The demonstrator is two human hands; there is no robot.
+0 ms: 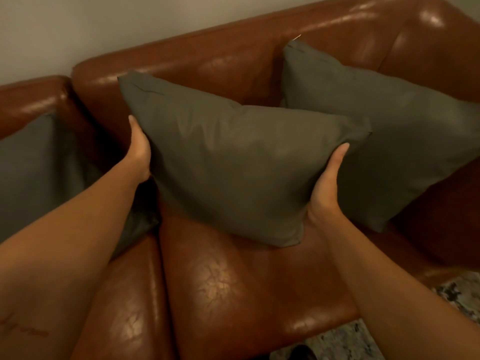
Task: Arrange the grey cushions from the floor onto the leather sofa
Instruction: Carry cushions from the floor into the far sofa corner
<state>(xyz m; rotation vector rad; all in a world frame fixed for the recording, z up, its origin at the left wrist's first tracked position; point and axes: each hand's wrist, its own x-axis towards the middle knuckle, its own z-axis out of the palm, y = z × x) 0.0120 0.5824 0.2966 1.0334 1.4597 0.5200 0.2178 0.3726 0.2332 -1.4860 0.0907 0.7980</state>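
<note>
A grey cushion stands tilted on the seat of the brown leather sofa, leaning toward the backrest. My left hand grips its left edge and my right hand grips its lower right edge. A second grey cushion leans against the backrest to the right, partly behind the held one. A third grey cushion lies at the left end by the armrest, partly hidden by my left forearm.
A pale wall runs behind the sofa. A patterned rug shows on the floor at the lower right, below the seat's front edge. The sofa's right armrest bounds the seat on the right.
</note>
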